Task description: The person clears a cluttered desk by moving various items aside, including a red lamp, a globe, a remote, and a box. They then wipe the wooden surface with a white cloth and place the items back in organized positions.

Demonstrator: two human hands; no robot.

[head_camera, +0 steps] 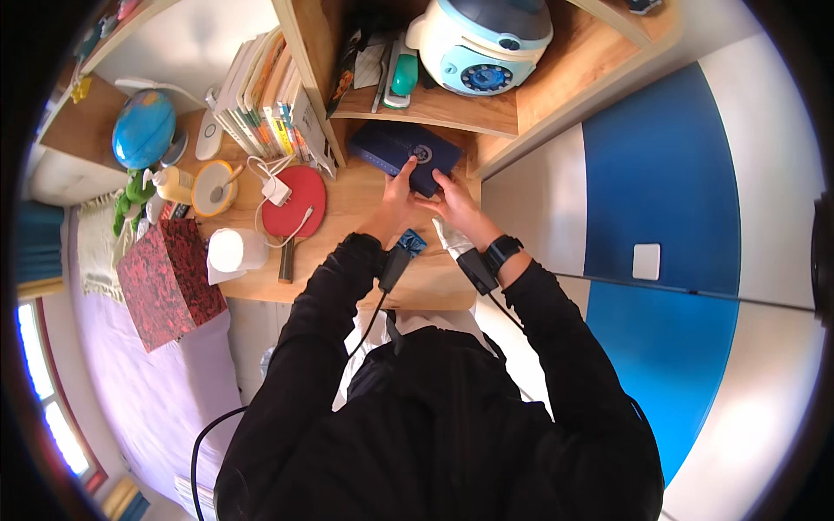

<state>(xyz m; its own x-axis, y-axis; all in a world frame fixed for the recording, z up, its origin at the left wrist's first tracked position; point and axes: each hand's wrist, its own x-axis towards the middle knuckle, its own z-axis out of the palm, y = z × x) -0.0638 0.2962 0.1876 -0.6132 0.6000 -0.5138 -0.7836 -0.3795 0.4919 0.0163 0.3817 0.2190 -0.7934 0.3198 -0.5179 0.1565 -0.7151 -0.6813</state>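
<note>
A dark blue flat box or case (391, 144) with a pale round emblem is held between both hands, at the mouth of the lower shelf compartment. My left hand (396, 198) grips its near edge, thumb on top beside the emblem. The near right corner is in the grasp of my right hand (461, 207), whose thumb also lies on the top face. Both hands' fingertips are partly hidden under the case. Black devices with cables are strapped at both wrists; a wrinkled blue wrapping covers one tip and a white wrapping the other.
Left on the wooden desk (352, 260) lie a red table tennis bat (306, 195), a white charger (277, 192) with cable, a tissue roll (238, 251) and a bowl (214, 189). Books (260, 98) stand behind. A robot-shaped toy (482, 45) and stapler (402, 75) occupy the shelf above.
</note>
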